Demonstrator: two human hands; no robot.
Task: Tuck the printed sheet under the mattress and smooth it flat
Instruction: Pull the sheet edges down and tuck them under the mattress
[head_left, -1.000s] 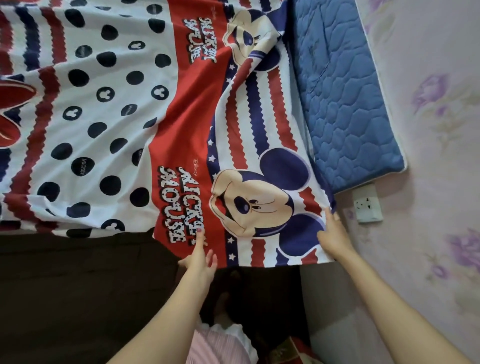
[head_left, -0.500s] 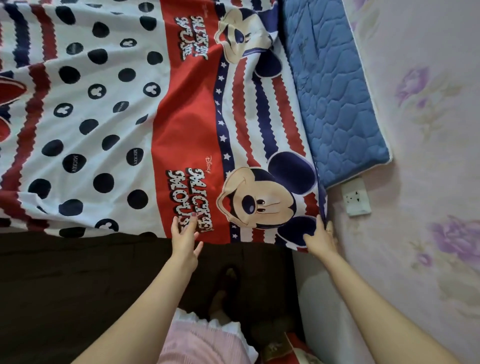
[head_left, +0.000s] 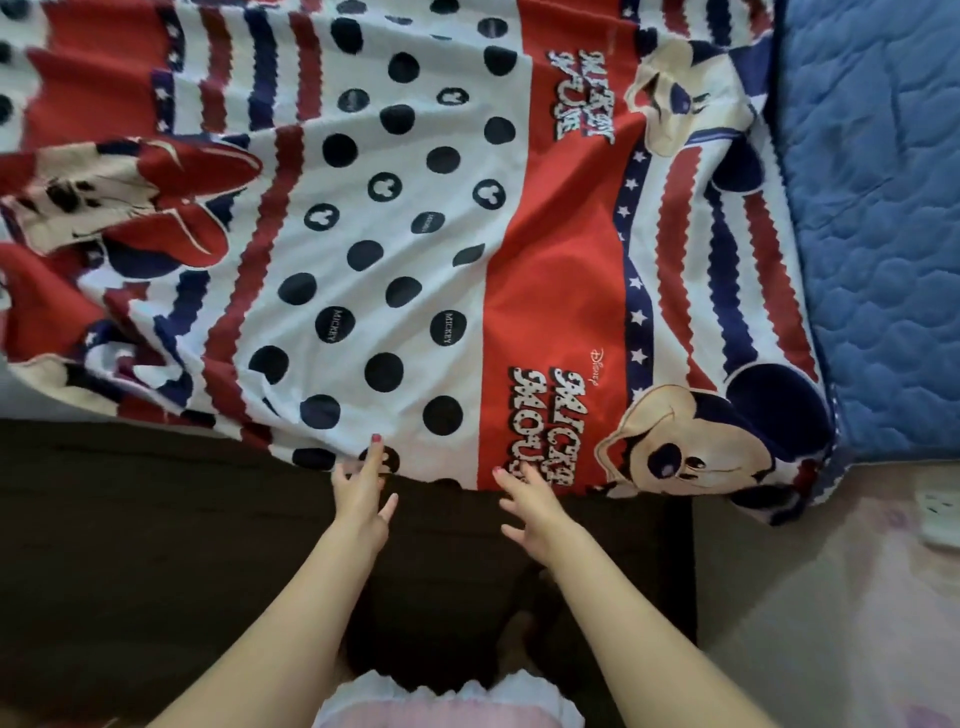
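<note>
The printed sheet (head_left: 415, 249), red, white and navy with dots, stripes and cartoon mouse faces, covers the mattress; its near edge runs along the dark bed side. My left hand (head_left: 361, 499) has its fingers apart, fingertips touching the sheet's near edge at a black dot. My right hand (head_left: 530, 506) is spread just below the edge by the red band with lettering, holding nothing. The blue quilted mattress pad (head_left: 872, 234) shows bare at the right. The sheet lies rumpled at the left.
A dark brown bed side (head_left: 156, 545) fills the lower left and middle. At the right is a wall with pale floral paper (head_left: 857, 597) and a white socket (head_left: 940, 514). My pink-and-white clothing (head_left: 441, 706) shows at the bottom.
My right hand has left the sheet's right corner and moved left toward the middle of the near edge. My left hand has shifted left along the edge. The view has swung left.
</note>
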